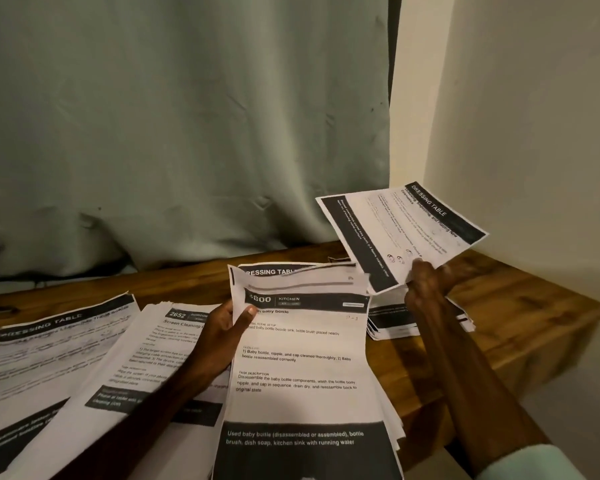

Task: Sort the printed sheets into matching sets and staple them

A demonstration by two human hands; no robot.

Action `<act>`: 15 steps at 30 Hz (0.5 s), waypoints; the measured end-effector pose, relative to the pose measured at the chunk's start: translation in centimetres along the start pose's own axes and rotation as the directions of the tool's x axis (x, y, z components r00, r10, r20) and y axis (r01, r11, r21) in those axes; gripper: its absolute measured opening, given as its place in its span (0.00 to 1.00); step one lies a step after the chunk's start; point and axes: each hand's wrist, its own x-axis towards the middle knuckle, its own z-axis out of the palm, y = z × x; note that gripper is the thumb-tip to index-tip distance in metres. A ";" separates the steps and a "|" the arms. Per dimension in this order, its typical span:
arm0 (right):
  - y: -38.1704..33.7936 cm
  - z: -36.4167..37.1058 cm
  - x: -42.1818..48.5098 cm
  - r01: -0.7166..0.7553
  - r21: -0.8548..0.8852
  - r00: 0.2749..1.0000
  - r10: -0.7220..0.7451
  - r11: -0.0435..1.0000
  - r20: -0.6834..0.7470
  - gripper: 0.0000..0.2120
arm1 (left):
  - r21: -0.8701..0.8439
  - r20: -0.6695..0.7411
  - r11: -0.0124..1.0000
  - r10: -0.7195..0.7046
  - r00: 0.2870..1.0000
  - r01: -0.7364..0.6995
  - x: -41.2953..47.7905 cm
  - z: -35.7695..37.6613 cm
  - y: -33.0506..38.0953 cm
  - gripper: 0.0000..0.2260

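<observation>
While left hand (219, 337) grips thick stack (302, 368) by side edge above wooden table (520, 306), right hand (426, 282) pinches single sheet (406, 230) at corner, over table's far end; paper likely light, floppy, slippery; best pinched near edge.

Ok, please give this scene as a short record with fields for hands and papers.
left hand: grips stack of white printed sheets, top page headed KITCHEN
right hand: pinches white sheet headed DRESSING TABLE, held above the table
brown wooden table: carries left pile, middle pile, right pile
backdrop: grey-green curtain
</observation>
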 end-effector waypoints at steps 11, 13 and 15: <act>-3.8 -0.1 -0.2 0.135 0.155 0.926 -0.180 0.979 0.331 0.27 | -0.043 0.069 0.996 0.086 0.994 -0.083 -0.2 -0.3 0.1 0.29; -4.3 0.1 -0.6 0.182 0.134 0.907 -0.219 0.974 0.359 0.25 | -0.047 0.052 0.995 0.091 0.994 -0.089 -0.3 -0.1 0.4 0.24; -4.3 0.2 -1.4 0.221 0.098 0.888 -0.242 0.970 0.391 0.23 | -0.046 0.049 0.995 0.090 0.995 -0.087 -0.3 -0.1 0.3 0.28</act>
